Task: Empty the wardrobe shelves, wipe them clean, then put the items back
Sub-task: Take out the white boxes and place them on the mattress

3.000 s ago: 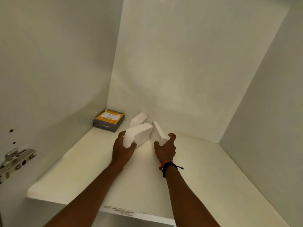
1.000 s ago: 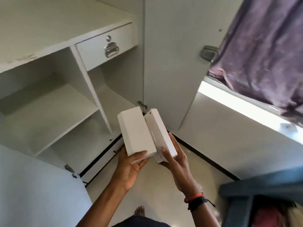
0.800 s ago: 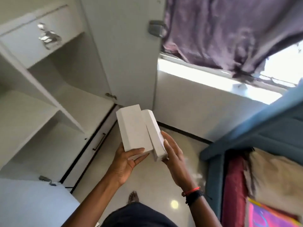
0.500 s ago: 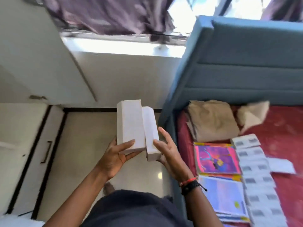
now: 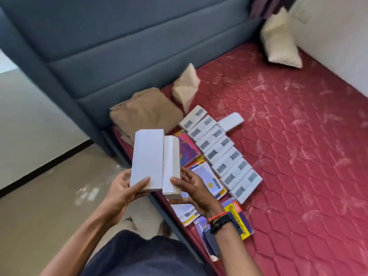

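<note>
Wide white box [image 5: 148, 158] is pinched at its near end by left hand [image 5: 123, 191], narrow white box [image 5: 171, 162] likewise by right hand [image 5: 194, 189], both held touching over the mattress [image 5: 298, 156] edge, likely to be laid beside the row of boxes [image 5: 223, 156] already parked there.

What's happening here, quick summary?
A person stands at a bed holding two white boxes side by side. The left hand grips the wide box and the right hand grips the narrow box, both held over the bed's near edge. On the red mattress lie a row of boxes, some books and a folded cloth. Neither held box is set down yet.
</note>
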Available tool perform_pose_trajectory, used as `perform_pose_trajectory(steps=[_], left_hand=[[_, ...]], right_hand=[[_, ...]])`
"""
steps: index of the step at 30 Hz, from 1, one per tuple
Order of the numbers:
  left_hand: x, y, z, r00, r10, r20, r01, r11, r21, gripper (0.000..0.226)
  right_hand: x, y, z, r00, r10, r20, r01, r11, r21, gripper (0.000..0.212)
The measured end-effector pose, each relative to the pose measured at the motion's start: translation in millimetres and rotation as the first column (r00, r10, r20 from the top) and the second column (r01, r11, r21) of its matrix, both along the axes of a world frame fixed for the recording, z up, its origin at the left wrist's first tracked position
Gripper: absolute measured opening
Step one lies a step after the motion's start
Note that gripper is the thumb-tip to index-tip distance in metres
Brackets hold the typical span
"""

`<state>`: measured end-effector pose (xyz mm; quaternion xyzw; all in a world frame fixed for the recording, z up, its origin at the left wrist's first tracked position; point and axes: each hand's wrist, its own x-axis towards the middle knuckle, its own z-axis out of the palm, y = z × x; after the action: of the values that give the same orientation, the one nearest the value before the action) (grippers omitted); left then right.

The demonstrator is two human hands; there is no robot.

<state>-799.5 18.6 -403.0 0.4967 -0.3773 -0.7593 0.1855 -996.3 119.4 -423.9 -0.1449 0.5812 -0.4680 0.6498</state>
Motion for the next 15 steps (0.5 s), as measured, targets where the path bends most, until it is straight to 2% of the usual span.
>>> perform_pose_trajectory(steps=[4, 7, 9, 11, 13, 15], left_hand=[[-80.4, -16.9, -15.5, 0.992, -0.126, 0.019, 0.126, 0.992, 0.003, 0.080], [-141.7, -35.3, -36.8, 0.974, -0.225, 0.033, 0.224, 0.974, 0.024, 0.092], [-169.3, -46.1, -47.8, 0.967, -0.248, 0.055, 0.248, 0.969, 0.007, 0.076], [-214.1, -63.1, -72.9, 0.955, -0.284, 0.085, 0.285, 0.959, 0.001, 0.059], [-255.4, -79.1, -96.9, 0.939, -0.333, 0.090, 0.334, 0.943, 0.006, 0.059], [-291.5, -94.1, -122.7, 0.924, -0.371, 0.094, 0.372, 0.928, 0.005, 0.064]], right_hand=[[-64.7, 8.6, -15.1, 0.973, -0.221, -0.064, 0.226, 0.970, 0.089, 0.065], [-114.0, 2.4, -31.7, 0.919, -0.355, -0.173, 0.379, 0.915, 0.135, 0.065], [-139.0, -1.2, -41.9, 0.891, -0.398, -0.219, 0.435, 0.887, 0.156, 0.061], [-183.3, -7.9, -68.9, 0.831, -0.473, -0.291, 0.533, 0.827, 0.179, 0.065], [-228.8, -16.9, -99.9, 0.756, -0.527, -0.388, 0.626, 0.756, 0.191, 0.083], [-275.5, -30.3, -134.4, 0.660, -0.575, -0.483, 0.715, 0.678, 0.169, 0.084]])
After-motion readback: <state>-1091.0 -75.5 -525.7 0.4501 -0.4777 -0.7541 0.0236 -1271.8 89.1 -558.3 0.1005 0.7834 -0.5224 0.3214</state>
